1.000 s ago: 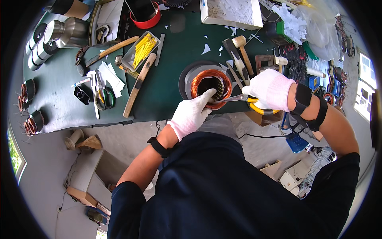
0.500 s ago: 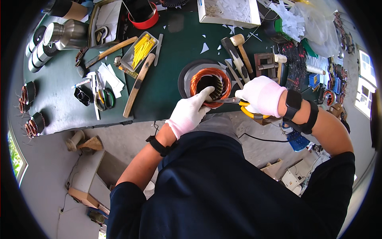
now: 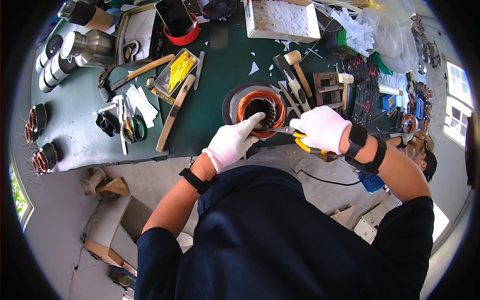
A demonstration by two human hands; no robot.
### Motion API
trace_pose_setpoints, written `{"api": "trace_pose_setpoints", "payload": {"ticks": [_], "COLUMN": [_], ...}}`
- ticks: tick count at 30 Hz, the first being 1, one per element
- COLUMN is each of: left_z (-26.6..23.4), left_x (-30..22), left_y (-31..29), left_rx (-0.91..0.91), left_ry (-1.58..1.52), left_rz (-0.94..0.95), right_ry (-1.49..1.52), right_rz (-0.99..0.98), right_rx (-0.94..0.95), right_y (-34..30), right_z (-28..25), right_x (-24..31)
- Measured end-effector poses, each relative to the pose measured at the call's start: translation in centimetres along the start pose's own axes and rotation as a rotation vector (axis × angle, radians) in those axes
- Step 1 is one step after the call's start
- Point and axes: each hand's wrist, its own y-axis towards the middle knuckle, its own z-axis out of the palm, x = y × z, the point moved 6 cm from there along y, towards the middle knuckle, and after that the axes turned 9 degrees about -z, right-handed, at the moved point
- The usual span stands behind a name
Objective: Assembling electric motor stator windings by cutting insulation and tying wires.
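A motor stator [image 3: 281, 107] with a ring of orange copper windings stands on a round dark-and-grey base near the table's front edge. My left hand [image 3: 232, 142], in a white glove, grips the stator's near left rim, one finger reaching over its opening. In my gloved right hand [image 3: 320, 129] is a pair of scissors [image 3: 306, 146] with yellow handles. Their metal blades point left across the near side of the windings; the tips are hard to make out beside my left fingers.
Just right of the stator lie a white-headed mallet [image 3: 300, 72] and wooden strips. To the left are a long wooden stick [image 3: 174, 117], a tray of yellow strips [image 3: 181, 70] and green-handled scissors [image 3: 134, 129]. Behind stands a box of white slips [image 3: 287, 20]. A co-worker [image 3: 427, 162] shows far right.
The view has shifted slightly. Both hands stay at the stator, and the scissors remain at its near rim. A co-worker's head and arm have come into sight at the right.
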Motion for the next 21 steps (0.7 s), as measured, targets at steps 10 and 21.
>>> {"api": "trace_pose_setpoints", "payload": {"ticks": [10, 21], "left_z": [-2.2, 1.9], "left_x": [-0.4, -0.6], "left_y": [1.5, -0.3], "left_rx": [0.154, -0.099], "left_ry": [0.140, -0.099], "left_rz": [0.047, -0.090], "right_ry": [-0.160, -0.176], "right_rz": [0.003, -0.046], "right_rx": [-0.111, 0.104], "right_y": [-3.9, 0.1], "right_z": [-2.3, -3.2], "right_x": [-1.6, -1.3]}}
